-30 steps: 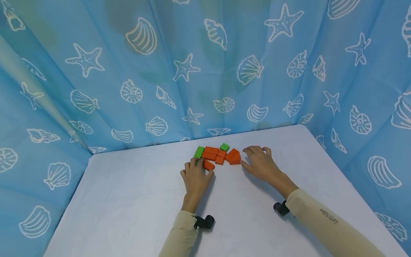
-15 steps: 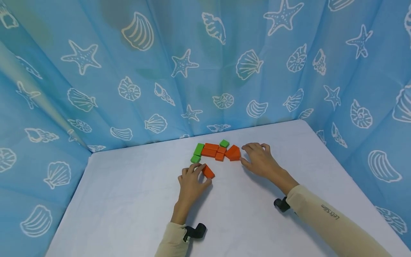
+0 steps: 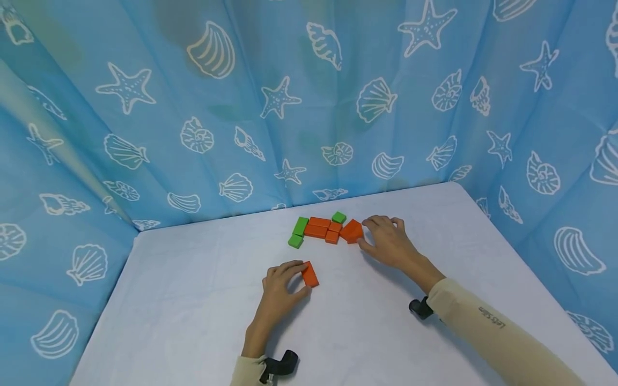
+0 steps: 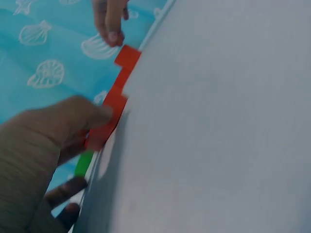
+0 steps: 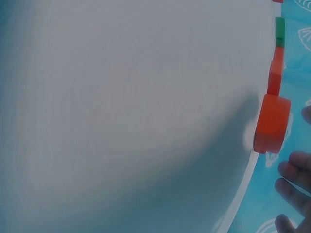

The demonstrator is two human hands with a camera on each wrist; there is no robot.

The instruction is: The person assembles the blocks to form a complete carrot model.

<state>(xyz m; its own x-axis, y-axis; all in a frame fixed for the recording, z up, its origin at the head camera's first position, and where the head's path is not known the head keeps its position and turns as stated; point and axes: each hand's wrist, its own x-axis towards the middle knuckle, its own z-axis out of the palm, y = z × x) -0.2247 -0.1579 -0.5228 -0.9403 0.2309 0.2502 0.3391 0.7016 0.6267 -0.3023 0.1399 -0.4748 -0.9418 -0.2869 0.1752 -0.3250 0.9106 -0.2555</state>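
My left hand (image 3: pixel 280 292) pinches an orange block (image 3: pixel 310 274) between thumb and fingers, near the middle of the white table. In the left wrist view the thumb lies against this orange block (image 4: pixel 109 116). My right hand (image 3: pixel 390 244) is beside the orange pentagon-shaped block (image 3: pixel 352 231) at the arrangement's right end. In the right wrist view its loosely bent fingers (image 5: pixel 294 174) appear apart from the orange block (image 5: pixel 272 124). Several orange blocks (image 3: pixel 317 230) lie together left of the pentagon, with a long green block (image 3: pixel 300 226) at their left end.
A small green block (image 3: pixel 296 241) lies below the long green one, and another green block (image 3: pixel 339 217) sits behind the orange group. The white tabletop (image 3: pixel 193 300) meets a blue shell-patterned curtain (image 3: pixel 289 134) at the back and sides.
My left hand has drawn the orange block away from the group, toward me, uncovering the small green block. My right hand has stayed nearly in place beside the pentagon block.
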